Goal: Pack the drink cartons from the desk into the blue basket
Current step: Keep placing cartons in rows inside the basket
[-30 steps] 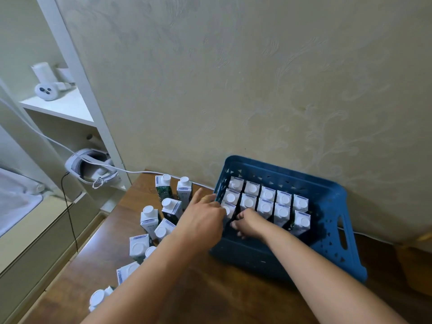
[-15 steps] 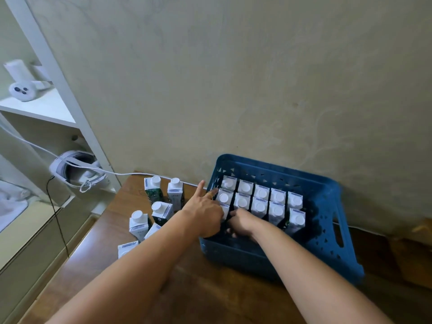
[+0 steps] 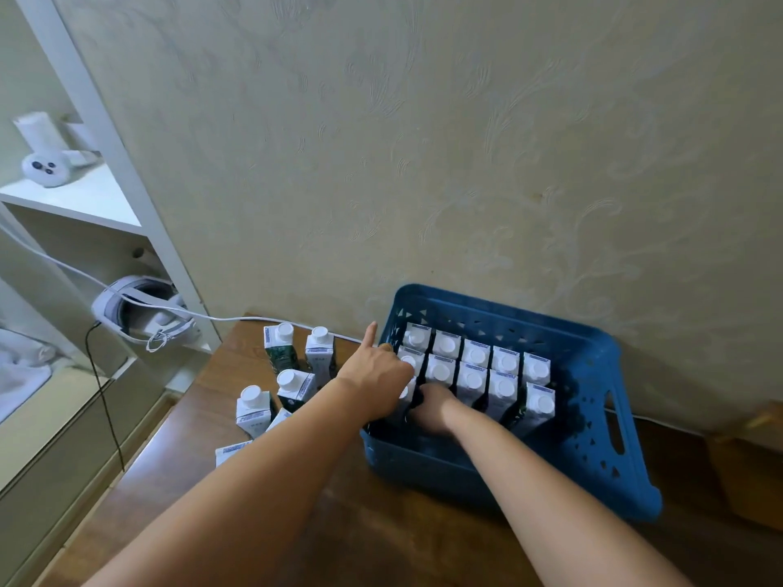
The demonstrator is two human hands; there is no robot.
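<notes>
blue basket (image 3: pixel 593 366) on wooden desk (image 3: pixel 322 523), holding upright white-capped cartons (image 3: pixel 474 366) in rows; loose cartons (image 3: pixel 292 374) stand just left.

Perforated blue plastic basket (image 3: pixel 593 366), glossy dark wood desk (image 3: pixel 339 523), embossed matt wallpaper (image 3: pixel 423 141)

Head cam, looking fwd/down at desk (image 3: pixel 339 523) by wall, close range.

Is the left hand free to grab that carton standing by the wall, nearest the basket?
Probably yes. The left hand sits just beside that carton, nothing between them, though its fingers are busy inside the blue basket.
</notes>
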